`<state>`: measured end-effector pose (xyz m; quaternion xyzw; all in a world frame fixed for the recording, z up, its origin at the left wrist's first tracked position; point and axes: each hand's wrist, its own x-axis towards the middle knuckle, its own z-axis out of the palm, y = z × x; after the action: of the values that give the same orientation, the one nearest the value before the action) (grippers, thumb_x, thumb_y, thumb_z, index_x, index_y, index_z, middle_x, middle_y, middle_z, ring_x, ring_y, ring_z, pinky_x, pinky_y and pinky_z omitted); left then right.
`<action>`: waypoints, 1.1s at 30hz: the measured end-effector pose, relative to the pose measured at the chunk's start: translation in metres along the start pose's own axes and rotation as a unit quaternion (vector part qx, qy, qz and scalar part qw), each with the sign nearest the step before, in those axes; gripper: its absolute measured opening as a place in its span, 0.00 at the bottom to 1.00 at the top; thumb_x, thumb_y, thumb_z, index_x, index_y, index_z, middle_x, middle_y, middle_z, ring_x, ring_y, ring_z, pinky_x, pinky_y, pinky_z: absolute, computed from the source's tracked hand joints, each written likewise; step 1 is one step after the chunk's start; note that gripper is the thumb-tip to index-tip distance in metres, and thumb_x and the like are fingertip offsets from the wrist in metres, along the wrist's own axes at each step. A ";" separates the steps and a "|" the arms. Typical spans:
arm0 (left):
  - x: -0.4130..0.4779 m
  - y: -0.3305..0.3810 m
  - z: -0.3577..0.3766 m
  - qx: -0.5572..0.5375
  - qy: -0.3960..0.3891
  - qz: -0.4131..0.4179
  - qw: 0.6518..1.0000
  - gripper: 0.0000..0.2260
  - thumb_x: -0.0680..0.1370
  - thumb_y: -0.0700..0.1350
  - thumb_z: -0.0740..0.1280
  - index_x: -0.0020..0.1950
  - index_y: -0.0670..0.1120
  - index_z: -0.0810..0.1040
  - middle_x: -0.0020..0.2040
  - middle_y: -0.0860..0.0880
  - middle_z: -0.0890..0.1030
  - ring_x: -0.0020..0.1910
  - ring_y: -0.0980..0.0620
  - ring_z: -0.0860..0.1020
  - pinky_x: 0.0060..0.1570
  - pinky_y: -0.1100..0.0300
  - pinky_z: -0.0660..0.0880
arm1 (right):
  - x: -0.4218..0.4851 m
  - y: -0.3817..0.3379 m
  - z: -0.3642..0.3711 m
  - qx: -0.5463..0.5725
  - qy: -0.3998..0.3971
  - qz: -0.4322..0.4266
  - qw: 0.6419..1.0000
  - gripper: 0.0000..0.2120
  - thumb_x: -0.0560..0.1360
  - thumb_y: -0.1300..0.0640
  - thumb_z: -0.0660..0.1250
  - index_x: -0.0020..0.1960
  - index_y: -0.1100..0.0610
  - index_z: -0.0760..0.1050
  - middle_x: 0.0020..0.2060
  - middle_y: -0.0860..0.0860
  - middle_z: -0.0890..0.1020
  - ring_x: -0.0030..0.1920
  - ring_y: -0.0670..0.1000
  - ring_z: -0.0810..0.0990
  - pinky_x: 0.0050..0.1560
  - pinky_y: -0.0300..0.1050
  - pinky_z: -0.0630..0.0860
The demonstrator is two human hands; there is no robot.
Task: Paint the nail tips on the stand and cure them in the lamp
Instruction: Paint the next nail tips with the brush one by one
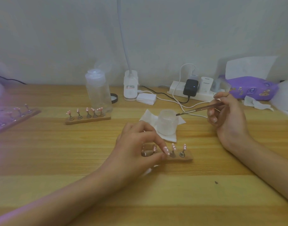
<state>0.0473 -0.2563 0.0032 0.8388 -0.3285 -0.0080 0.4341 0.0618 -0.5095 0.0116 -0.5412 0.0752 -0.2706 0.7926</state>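
Left forearm lies low across bottom-left; left hand (pixel 140 144) sits on the near stand (pixel 187 158), covering its left half. Head view, only one:
- Near stand: long axis runs L-R across the bench (pixel 205 193), just in front of the jar (pixel 167 122). Two nail tips (pixel 184 146) stand free at its right end; the rest are hidden under the hand.
- L grip: thumb + forefinger curled, pinching what looks like one of the nail tips approx mid-stand. Other fingers bent over the stand. Lifting vs just steadying: can't tell.
- R side: right hand (pixel 226 115) is up and right of the near stand, well apart from it. R grip is pinched on the brush (pixel 198 109), pen-style.
- Brush axis points left, slightly down. Bristle end is at the jar's right rim, not on any tip.
- Key relation: the pinched tip lies down-left of the bristles w/ the jar roughly between. Imo R hand does the travel and L holds.
- 2nd stand (pixel 87 119) sits behind-left w/ five tips. 3rd stand (pixel 17 116) is far left in a purple glow; the lamp itself isn't clearly visible.
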 end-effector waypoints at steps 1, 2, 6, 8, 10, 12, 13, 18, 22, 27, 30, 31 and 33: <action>0.001 -0.001 0.000 0.005 -0.002 -0.004 1.000 0.08 0.70 0.51 0.75 0.39 0.65 0.80 0.51 0.64 0.73 0.59 0.64 0.66 0.63 0.57 0.64 | 0.000 0.000 0.000 -0.001 -0.002 0.000 1.000 0.11 0.80 0.63 0.53 0.44 0.53 0.69 0.26 0.47 0.74 0.26 0.45 0.71 0.23 0.35 0.62; 0.001 -0.002 0.001 0.008 -0.003 -0.007 1.000 0.07 0.70 0.51 0.75 0.39 0.64 0.80 0.51 0.64 0.73 0.59 0.64 0.66 0.63 0.57 0.64 | 0.000 0.000 0.000 -0.002 -0.004 0.000 1.000 0.11 0.80 0.63 0.53 0.44 0.53 0.70 0.26 0.47 0.74 0.26 0.45 0.71 0.23 0.35 0.62; 0.003 -0.004 0.002 0.001 -0.004 -0.021 1.000 0.04 0.71 0.53 0.74 0.40 0.62 0.80 0.49 0.62 0.75 0.57 0.64 0.67 0.62 0.55 0.67 | 0.000 0.001 0.000 -0.005 -0.008 -0.001 1.000 0.11 0.80 0.63 0.53 0.44 0.53 0.70 0.26 0.47 0.74 0.26 0.45 0.71 0.23 0.35 0.63; 0.003 -0.004 0.002 -0.001 -0.011 -0.024 1.000 0.03 0.70 0.55 0.72 0.39 0.63 0.79 0.47 0.61 0.76 0.57 0.64 0.67 0.62 0.55 0.67 | 0.001 0.001 -0.001 -0.005 -0.010 -0.002 1.000 0.11 0.80 0.63 0.53 0.44 0.53 0.70 0.26 0.47 0.74 0.26 0.45 0.71 0.23 0.35 0.63; 0.003 -0.003 0.002 0.004 -0.021 -0.025 0.999 0.02 0.69 0.56 0.70 0.38 0.64 0.78 0.47 0.62 0.76 0.56 0.64 0.67 0.61 0.55 0.66 | 0.002 0.002 -0.001 -0.003 -0.011 -0.002 1.000 0.11 0.80 0.63 0.53 0.44 0.53 0.70 0.26 0.47 0.74 0.26 0.45 0.71 0.23 0.35 0.63; 0.003 -0.003 0.002 0.029 -0.030 -0.022 0.999 0.02 0.69 0.58 0.68 0.38 0.64 0.76 0.47 0.63 0.76 0.56 0.65 0.66 0.59 0.59 0.64 | 0.002 0.002 -0.002 -0.002 -0.013 -0.003 1.000 0.11 0.80 0.63 0.53 0.43 0.53 0.70 0.26 0.47 0.74 0.26 0.45 0.71 0.22 0.35 0.63; 0.004 -0.002 0.002 0.050 -0.031 -0.020 0.998 0.02 0.69 0.59 0.67 0.38 0.64 0.75 0.48 0.64 0.75 0.56 0.65 0.66 0.57 0.62 0.61 | 0.002 0.002 -0.002 -0.002 -0.013 -0.003 1.000 0.11 0.80 0.63 0.53 0.43 0.53 0.70 0.26 0.48 0.74 0.26 0.45 0.71 0.22 0.35 0.63; 0.008 0.000 0.004 0.138 -0.023 0.013 0.990 0.06 0.70 0.62 0.68 0.43 0.63 0.76 0.50 0.65 0.74 0.58 0.67 0.63 0.56 0.67 0.54 | 0.001 0.002 -0.001 -0.004 -0.014 -0.006 1.000 0.11 0.81 0.63 0.53 0.44 0.54 0.70 0.27 0.48 0.73 0.26 0.45 0.71 0.23 0.35 0.62; 0.011 0.005 0.006 0.169 -0.017 0.044 0.984 0.06 0.72 0.62 0.69 0.43 0.66 0.74 0.49 0.66 0.74 0.57 0.64 0.62 0.54 0.63 0.54 | 0.001 0.001 0.000 -0.009 -0.020 -0.009 1.000 0.11 0.81 0.63 0.53 0.44 0.54 0.70 0.28 0.48 0.73 0.26 0.46 0.71 0.23 0.35 0.62; 0.013 0.007 0.007 0.198 -0.013 0.066 0.978 0.05 0.73 0.60 0.71 0.45 0.63 0.77 0.50 0.65 0.75 0.57 0.63 0.62 0.53 0.61 0.52 | 0.001 0.002 0.000 -0.021 -0.036 -0.019 0.999 0.12 0.81 0.63 0.53 0.43 0.54 0.70 0.27 0.47 0.74 0.26 0.45 0.72 0.23 0.35 0.63; 0.012 0.009 0.007 0.228 0.002 0.094 0.969 0.06 0.73 0.58 0.73 0.47 0.60 0.80 0.51 0.63 0.76 0.59 0.59 0.65 0.54 0.59 0.53 | 0.001 0.004 0.000 -0.016 -0.035 -0.025 0.999 0.12 0.81 0.63 0.54 0.42 0.54 0.69 0.28 0.47 0.74 0.26 0.45 0.72 0.23 0.35 0.62; 0.012 0.010 0.007 0.234 0.012 0.103 0.967 0.06 0.73 0.56 0.74 0.46 0.59 0.81 0.50 0.62 0.77 0.59 0.57 0.67 0.55 0.58 0.54 | 0.002 0.004 0.000 -0.009 -0.034 -0.027 0.999 0.12 0.82 0.62 0.55 0.41 0.54 0.68 0.28 0.47 0.74 0.26 0.45 0.72 0.23 0.35 0.62; 0.011 0.011 0.008 0.243 0.033 0.124 0.961 0.06 0.71 0.53 0.77 0.44 0.57 0.81 0.48 0.60 0.79 0.57 0.53 0.72 0.56 0.54 0.59 | 0.003 0.004 -0.001 0.003 -0.030 -0.029 0.999 0.12 0.82 0.61 0.57 0.39 0.54 0.67 0.29 0.47 0.74 0.26 0.45 0.73 0.22 0.35 0.63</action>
<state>0.0474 -0.2729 0.0089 0.8716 -0.4072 0.1541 0.2251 0.0650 -0.5105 0.0078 -0.5491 0.0346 -0.2772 0.7877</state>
